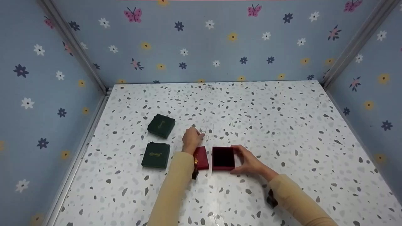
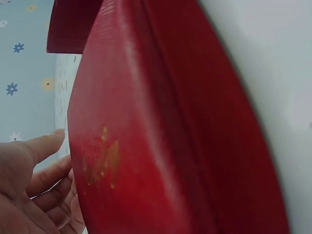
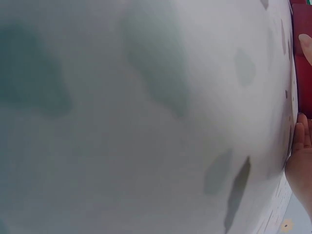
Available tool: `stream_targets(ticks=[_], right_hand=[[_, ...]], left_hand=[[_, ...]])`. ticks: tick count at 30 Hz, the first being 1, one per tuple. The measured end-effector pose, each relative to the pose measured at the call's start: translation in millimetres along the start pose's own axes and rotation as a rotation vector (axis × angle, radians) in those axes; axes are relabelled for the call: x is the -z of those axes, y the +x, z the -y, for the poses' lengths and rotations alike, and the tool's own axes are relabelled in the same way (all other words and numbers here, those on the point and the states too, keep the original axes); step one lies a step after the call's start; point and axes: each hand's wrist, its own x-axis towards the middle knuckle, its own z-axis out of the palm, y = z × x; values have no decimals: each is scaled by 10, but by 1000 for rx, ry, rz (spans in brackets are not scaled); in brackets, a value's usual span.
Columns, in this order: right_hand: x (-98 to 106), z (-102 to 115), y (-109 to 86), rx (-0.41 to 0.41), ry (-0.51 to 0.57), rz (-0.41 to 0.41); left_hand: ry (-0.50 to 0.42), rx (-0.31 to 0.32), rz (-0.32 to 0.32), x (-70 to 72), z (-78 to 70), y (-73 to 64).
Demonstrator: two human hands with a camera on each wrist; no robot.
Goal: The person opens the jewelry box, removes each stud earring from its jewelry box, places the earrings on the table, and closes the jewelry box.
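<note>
A red box (image 1: 223, 168) with a dark lining stands uncovered on the speckled table. My right hand (image 1: 249, 161) grips its right side, thumb at the near corner and fingers at the far one. In the right wrist view the thumb lies against the red box (image 3: 304, 85). Just left of it lies a red lid (image 1: 203, 158), its gold marking partly behind my left wrist; the lid (image 2: 126, 122) fills much of the left wrist view. My left hand (image 1: 191, 138) is just past the lid's far edge, fingers loosely bent and holding nothing.
Two dark green boxes with gold lettering lie to the left, one farther back (image 1: 161, 126) and one nearer (image 1: 155, 155). Blue flowered panels (image 1: 201, 44) enclose the speckled table (image 1: 267, 110) at the back and both sides.
</note>
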Motion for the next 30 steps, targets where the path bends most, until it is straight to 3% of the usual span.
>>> stream_targets(ticks=[11, 20, 30], right_hand=[[4, -22, 4, -49, -3, 2], [44, 305, -18, -7, 46, 3], [54, 319, -16, -28, 38, 15]], left_hand=[[19, -69, -22, 34, -34, -105], [15, -147, -37, 72, -44, -211], [-15, -228, 31, 129, -14, -369]])
